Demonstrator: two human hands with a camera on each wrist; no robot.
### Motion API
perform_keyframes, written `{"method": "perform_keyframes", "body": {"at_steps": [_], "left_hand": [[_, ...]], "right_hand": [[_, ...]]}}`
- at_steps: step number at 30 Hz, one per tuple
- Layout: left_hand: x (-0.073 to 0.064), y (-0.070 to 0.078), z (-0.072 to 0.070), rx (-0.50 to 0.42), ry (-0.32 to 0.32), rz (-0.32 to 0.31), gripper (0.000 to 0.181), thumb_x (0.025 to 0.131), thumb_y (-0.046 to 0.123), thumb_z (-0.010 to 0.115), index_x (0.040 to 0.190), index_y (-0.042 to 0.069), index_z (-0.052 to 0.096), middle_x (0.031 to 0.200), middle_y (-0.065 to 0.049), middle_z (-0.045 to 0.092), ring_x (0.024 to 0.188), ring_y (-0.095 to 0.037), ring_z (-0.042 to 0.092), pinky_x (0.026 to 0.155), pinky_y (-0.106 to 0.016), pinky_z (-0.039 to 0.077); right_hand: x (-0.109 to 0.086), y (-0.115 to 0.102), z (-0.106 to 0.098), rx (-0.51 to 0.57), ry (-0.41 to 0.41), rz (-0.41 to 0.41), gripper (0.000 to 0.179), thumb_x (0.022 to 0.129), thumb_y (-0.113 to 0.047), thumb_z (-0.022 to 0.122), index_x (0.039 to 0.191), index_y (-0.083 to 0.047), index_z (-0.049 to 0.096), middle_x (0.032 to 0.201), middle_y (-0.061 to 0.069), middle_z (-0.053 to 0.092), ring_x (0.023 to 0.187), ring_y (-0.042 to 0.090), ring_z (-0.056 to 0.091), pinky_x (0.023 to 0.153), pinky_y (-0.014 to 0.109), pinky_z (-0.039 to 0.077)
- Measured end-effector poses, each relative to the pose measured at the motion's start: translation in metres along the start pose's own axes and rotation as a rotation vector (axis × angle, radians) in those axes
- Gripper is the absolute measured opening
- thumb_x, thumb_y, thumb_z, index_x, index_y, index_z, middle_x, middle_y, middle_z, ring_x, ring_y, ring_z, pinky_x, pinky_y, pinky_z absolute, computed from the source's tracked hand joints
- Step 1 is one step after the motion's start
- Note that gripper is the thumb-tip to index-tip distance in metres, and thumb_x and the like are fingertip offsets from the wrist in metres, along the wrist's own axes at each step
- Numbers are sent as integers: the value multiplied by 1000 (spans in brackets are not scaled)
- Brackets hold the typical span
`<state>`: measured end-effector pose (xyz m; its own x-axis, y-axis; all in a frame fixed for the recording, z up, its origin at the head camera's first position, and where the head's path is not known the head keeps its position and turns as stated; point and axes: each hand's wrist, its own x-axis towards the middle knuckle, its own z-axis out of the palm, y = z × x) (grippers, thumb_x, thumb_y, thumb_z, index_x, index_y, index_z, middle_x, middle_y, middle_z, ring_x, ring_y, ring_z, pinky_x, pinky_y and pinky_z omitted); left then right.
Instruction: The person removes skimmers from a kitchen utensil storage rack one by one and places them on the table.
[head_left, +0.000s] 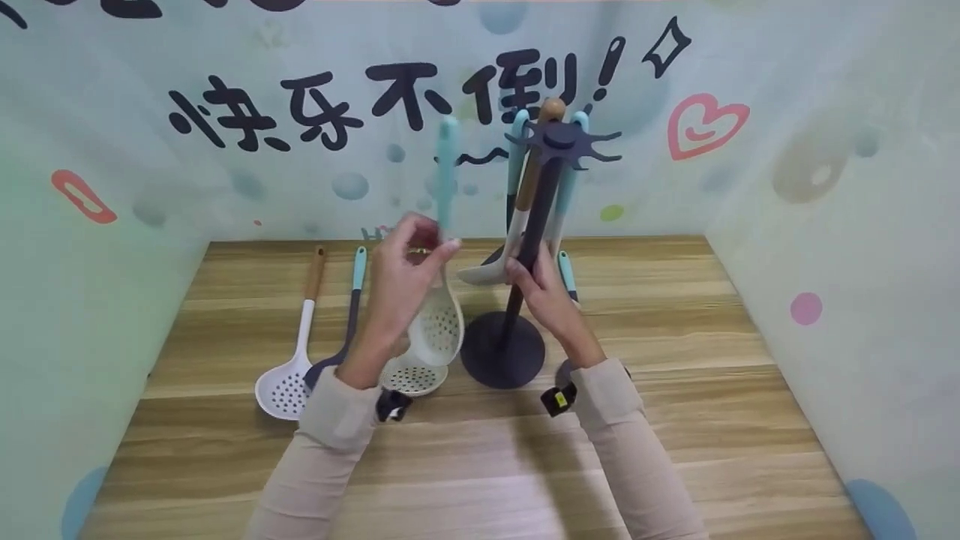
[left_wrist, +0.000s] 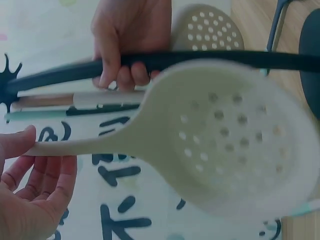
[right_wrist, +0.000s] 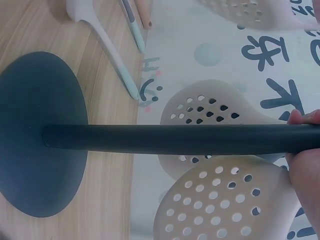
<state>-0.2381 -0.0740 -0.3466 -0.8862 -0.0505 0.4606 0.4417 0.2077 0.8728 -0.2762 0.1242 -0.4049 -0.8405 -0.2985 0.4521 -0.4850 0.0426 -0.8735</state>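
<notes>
My left hand (head_left: 405, 270) pinches the neck of a cream skimmer (head_left: 441, 330) between thumb and fingers. Its turquoise handle (head_left: 447, 165) points up, and its perforated head hangs below, left of the black utensil stand (head_left: 541, 202). In the left wrist view the skimmer's head (left_wrist: 280, 185) fills much of the frame. Around the stand's pole, my right hand (head_left: 551, 300) is curled just above mid-height. From the hooked top hang a wooden-handled utensil (head_left: 527, 180) and turquoise-handled ones (head_left: 564, 202); two perforated heads (right_wrist: 210, 205) show beside the pole in the right wrist view.
On the wooden table (head_left: 675, 465) at left lie a white skimmer (head_left: 285, 386) with a wooden handle and a dark utensil (head_left: 352, 315) with a turquoise handle. Another pale skimmer (head_left: 414, 379) lies near the stand's round base (head_left: 502, 352). A turquoise handle (head_left: 568, 274) shows behind my right hand.
</notes>
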Motion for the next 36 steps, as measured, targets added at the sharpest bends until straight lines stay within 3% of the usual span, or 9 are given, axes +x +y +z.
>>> {"method": "perform_keyframes", "body": {"at_steps": [6,13,18,22,29,33,36], "left_hand": [[-4,-10,-44,-22,108,-84,25,80,17,72,92,-1,59,87,-4,64,79,-16,60,72,-25,52],[-8,-32,-97,-13,235,-200,19,80,17,73,88,9,58,86,1,59,80,-15,56,71,-21,48],[-10,-56,-135,-134,374,-267,17,79,10,73,87,9,57,86,-1,60,78,-13,58,73,-19,49],[-12,-77,-162,-241,497,-275,18,78,4,73,87,5,57,82,-4,61,69,-13,59,66,-18,50],[-12,-99,-193,-275,651,-346,17,81,5,70,84,7,53,80,-1,62,68,-10,57,65,-16,48],[-9,-101,-202,-380,765,-284,16,80,0,69,82,4,54,78,-4,63,68,-14,57,63,-19,47],[-8,-102,-206,-403,806,-238,16,79,-1,69,82,2,54,78,-6,64,69,-16,57,63,-21,46]], "right_hand": [[-1,-1,1,22,11,12,11,97,-4,43,107,0,39,82,2,46,76,17,46,69,28,38],[0,0,0,20,6,-22,9,97,-2,42,105,1,39,79,2,46,74,20,46,67,32,39],[0,-1,0,19,8,3,11,97,-3,42,106,1,39,80,3,46,75,25,46,68,34,39],[0,-1,1,21,14,23,11,97,-3,43,107,1,39,81,2,45,76,27,46,69,35,40],[0,-1,1,19,7,33,12,97,-4,42,108,0,38,82,3,45,77,29,46,69,29,40],[0,0,1,13,-3,29,13,97,-5,43,107,3,37,81,7,46,75,22,48,69,28,41],[0,-1,0,2,3,33,13,97,-3,42,107,4,37,81,12,46,74,16,49,70,28,41]]}}
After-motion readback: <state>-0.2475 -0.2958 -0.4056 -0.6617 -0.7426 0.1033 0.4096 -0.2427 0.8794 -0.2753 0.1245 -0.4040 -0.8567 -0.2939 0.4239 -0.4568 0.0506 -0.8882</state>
